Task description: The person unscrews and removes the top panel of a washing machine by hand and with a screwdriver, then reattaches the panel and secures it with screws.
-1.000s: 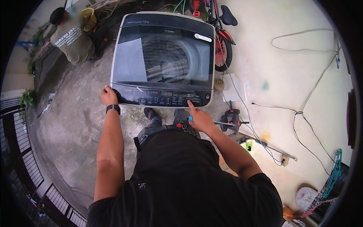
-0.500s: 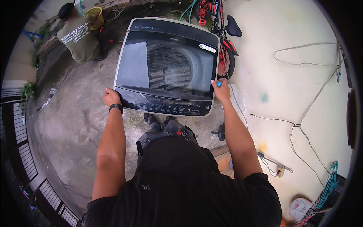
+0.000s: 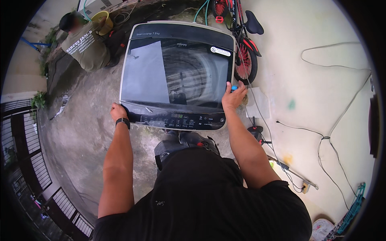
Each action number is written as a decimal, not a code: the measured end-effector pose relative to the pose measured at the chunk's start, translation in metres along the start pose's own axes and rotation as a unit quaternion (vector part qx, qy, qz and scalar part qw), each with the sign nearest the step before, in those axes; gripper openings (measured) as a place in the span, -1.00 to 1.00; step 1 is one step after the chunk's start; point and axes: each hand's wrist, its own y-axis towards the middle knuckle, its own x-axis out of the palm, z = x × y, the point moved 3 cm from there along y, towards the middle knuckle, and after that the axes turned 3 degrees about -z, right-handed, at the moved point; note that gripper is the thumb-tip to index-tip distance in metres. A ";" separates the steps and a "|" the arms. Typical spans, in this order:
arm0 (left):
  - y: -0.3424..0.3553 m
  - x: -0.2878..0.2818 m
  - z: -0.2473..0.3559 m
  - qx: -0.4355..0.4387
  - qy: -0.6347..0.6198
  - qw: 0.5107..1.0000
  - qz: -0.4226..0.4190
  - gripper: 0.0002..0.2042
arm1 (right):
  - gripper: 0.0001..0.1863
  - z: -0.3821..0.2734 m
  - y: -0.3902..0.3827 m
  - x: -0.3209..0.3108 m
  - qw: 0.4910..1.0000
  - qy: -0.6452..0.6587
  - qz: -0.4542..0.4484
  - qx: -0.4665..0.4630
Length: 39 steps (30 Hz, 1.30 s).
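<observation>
A top-loading washing machine with a dark glass lid and a lit control panel stands in front of me. My left hand is closed around its near left corner, a black band on the wrist. Against the right edge, my right hand grips the side with the thumb up on the top. A small blue object shows between that thumb and the fingers; the rest of it is hidden. On the lid's left part is a pale rectangle, a sheet or a reflection, I cannot tell which.
A bicycle leans along the white wall on the right, where grey cables hang. At the far left another person crouches beside a yellow bucket. A barred gate borders the concrete floor on the left.
The machine sits slightly lower and a little more level in view, and the panel display has become clearer. Both hands stay on its sides. The wall and bicycle have shifted right in view.
</observation>
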 end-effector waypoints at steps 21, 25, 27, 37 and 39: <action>-0.005 0.002 0.008 0.011 0.051 0.997 0.054 -0.40 | -0.42 0.010 0.010 0.006 0.996 0.085 -0.013 0.026; -0.006 0.001 0.008 0.018 0.049 0.997 0.061 -0.40 | -0.44 0.008 0.010 0.004 0.996 0.084 -0.011 0.013; -0.003 0.000 0.007 0.019 0.063 0.996 0.059 -0.39 | -0.45 0.007 0.010 0.004 0.997 0.081 -0.013 0.011; -0.003 0.000 0.007 0.010 0.065 0.997 0.052 -0.37 | -0.50 0.005 0.010 0.004 0.998 0.066 -0.008 -0.001; -0.001 0.001 0.007 0.008 0.068 0.997 0.045 -0.37 | -0.51 0.005 0.011 0.005 0.998 0.062 -0.010 0.001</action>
